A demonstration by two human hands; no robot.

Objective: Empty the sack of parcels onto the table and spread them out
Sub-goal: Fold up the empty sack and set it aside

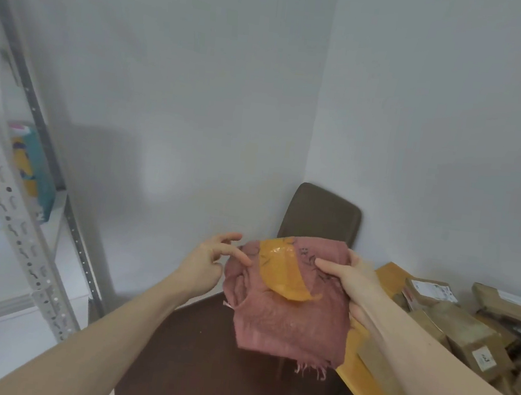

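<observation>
1. Head view shows the sack point(292, 313), folded into a rough rectangle of coarse, dusty-pink woven cloth with frayed threads at its lower edge and a glossy yellow-orange tape strip point(283, 270) slanting across its upper face.
2. Held in the air in front of the chair point(321, 213), the sack hangs with its long axis near vertical, frayed end down.
3. Gripping its upper right edge, the right hand point(350, 280) has the thumb on the front; its fingers are hidden behind the cloth.
4. Fingers spread, the left hand point(211, 256) has 1 fingertip touching the left edge.
5. Brown cardboard parcels point(470, 328) lie heaped on the pale wooden table point(389, 272), cut off at the right edge.
6. Blurred at left, a perforated metal shelf rack point(27, 205) carries packaging that is hard to make out.
</observation>
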